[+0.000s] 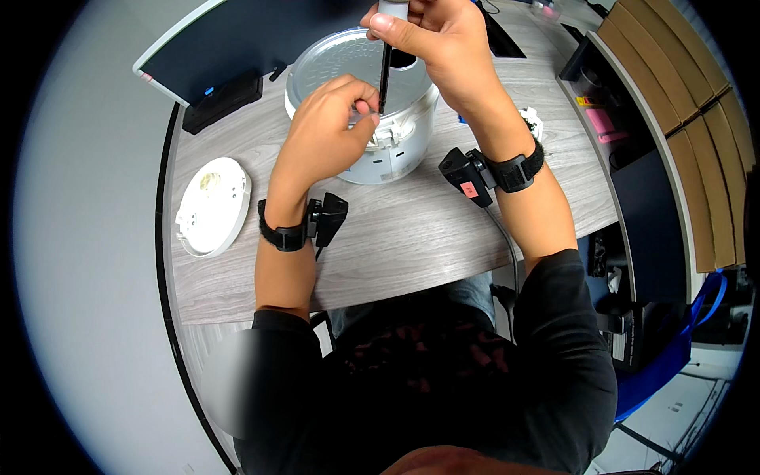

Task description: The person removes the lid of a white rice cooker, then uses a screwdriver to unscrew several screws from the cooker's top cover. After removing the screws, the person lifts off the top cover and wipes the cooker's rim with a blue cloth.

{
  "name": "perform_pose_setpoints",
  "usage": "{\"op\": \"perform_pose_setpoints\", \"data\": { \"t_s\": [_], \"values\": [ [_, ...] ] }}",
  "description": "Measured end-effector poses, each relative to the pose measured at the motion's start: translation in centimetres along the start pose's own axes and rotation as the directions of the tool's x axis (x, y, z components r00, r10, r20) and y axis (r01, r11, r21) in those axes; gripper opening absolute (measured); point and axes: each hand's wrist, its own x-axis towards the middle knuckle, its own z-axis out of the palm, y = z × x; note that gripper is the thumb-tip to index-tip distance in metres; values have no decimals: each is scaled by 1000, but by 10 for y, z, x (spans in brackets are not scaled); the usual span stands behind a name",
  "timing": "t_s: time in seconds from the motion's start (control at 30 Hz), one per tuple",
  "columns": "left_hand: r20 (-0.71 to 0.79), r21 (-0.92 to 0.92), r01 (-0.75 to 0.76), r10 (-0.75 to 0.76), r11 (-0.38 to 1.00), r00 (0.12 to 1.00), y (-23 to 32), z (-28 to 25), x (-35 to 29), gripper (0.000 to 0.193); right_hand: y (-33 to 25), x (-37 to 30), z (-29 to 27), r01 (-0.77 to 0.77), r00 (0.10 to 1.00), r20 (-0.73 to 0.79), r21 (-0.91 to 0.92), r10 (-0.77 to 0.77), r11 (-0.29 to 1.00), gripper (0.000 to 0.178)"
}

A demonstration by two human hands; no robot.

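A screwdriver (385,75) with a light handle and a long black shaft points downward in my right hand (447,39), whose fingers wrap its handle. Its tip meets the near rim of a white, round pot-shaped appliance (416,142), by the latch at the front. My left hand (324,131) rests over the near left of the rim, thumb and fingers pinched together beside the tip. Whatever that pinch holds, if anything, is hidden. Under both hands lies the appliance's translucent grey top (328,63), with a dark round opening beside the shaft.
A white round cover (215,207) lies on the wood-grain desk (380,261) at the left. Behind the appliance stands a monitor (253,43), with a black box (224,104) at its foot. Brown cartons (673,71) and a shelf (633,142) line the right side.
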Motion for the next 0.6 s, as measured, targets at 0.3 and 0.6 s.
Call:
{"op": "perform_pose_setpoints", "data": {
  "t_s": [0.3,0.6],
  "values": [
    [8,4,0,0,1000,1000,-1,-1,-1,8,-12,4,-9,-120,991,57,-66,124,991,30],
    [-3,1,-14,14,1000,1000,-3,0,-1,8,8,9,-6,-5,999,48,-177,13,984,30]
  ]
}}
